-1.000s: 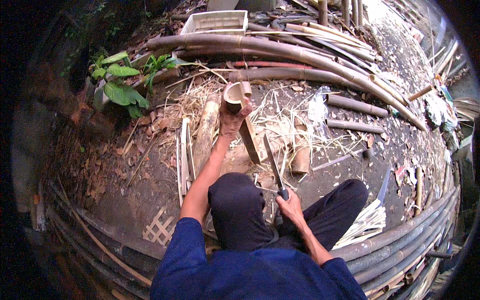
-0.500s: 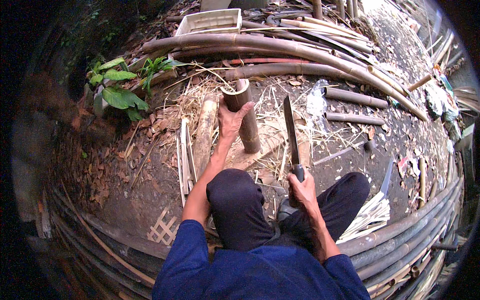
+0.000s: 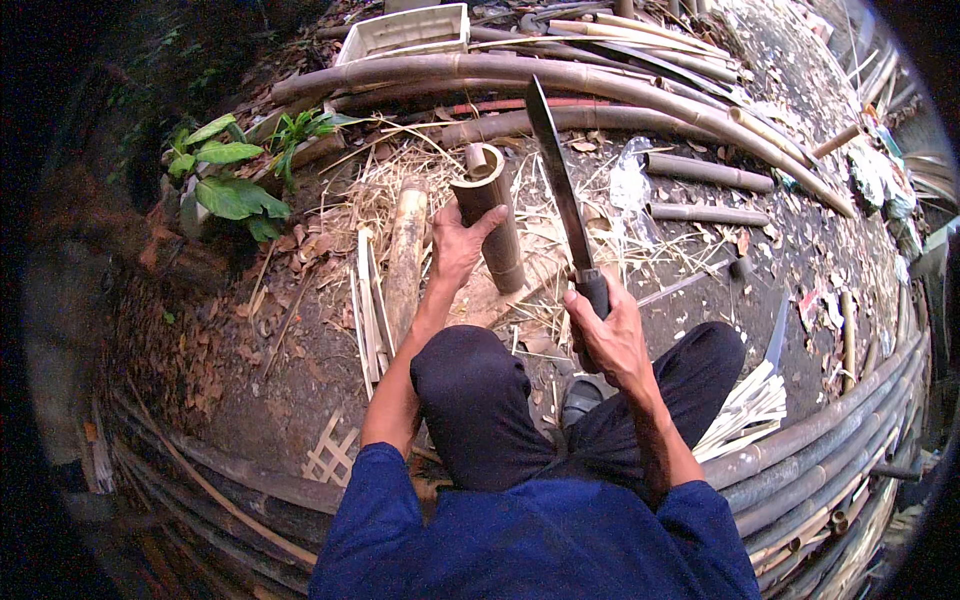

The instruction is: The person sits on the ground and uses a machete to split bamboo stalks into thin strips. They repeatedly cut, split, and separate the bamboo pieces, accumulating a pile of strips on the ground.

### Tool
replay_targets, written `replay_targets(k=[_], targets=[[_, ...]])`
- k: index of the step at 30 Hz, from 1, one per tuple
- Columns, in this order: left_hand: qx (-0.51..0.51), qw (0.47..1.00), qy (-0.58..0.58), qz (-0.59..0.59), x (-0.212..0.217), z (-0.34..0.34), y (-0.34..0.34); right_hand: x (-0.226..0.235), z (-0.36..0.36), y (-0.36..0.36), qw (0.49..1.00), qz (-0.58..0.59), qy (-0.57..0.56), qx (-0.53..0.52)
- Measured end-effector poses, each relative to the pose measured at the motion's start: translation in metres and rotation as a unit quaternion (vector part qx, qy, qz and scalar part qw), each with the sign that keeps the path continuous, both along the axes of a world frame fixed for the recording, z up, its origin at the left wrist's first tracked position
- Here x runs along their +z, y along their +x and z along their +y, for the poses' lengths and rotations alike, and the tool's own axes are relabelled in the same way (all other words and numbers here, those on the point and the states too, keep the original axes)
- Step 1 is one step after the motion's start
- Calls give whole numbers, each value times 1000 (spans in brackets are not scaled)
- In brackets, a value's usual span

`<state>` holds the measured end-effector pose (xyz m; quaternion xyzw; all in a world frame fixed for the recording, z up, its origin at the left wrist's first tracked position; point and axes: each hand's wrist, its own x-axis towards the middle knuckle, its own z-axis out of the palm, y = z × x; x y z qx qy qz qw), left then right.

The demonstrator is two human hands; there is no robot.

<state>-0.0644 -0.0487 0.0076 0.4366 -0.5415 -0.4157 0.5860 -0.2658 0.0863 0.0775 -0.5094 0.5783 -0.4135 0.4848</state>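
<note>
My left hand [image 3: 461,243] grips a brown bamboo tube [image 3: 501,240] below its open, pale-cut top, thumb across the near side. The tube leans slightly, its lower end on a pale wooden block [image 3: 520,299] among shavings. A short brown piece [image 3: 477,158] sticks up at its rim; whether it belongs to the tube I cannot tell. In my right hand [image 3: 612,338] is a machete [image 3: 562,185], fingers wrapped round its black handle. Its long dark blade points up and away, right of the tube and apart from it.
Long bamboo poles [image 3: 440,70] lie across the far side, near a white plastic crate [image 3: 405,32]. Two short bamboo pieces [image 3: 710,172] rest at right. Split strips [image 3: 745,415] and a saw blade [image 3: 777,335] lie by my right knee. More poles [image 3: 800,455] run close beside me.
My right hand has lifted the machete, and its tip now reaches higher and farther away. My left hand keeps hold of the bamboo tube, which has barely shifted.
</note>
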Motion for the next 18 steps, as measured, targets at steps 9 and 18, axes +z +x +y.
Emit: replay_targets(k=[9,18], targets=[[-59,997,9,-53,-5,18,1,20,-12,6,998,19,-52,32],[-105,988,55,-102,4,31,-3,16,-18,8,997,9,-50,64]])
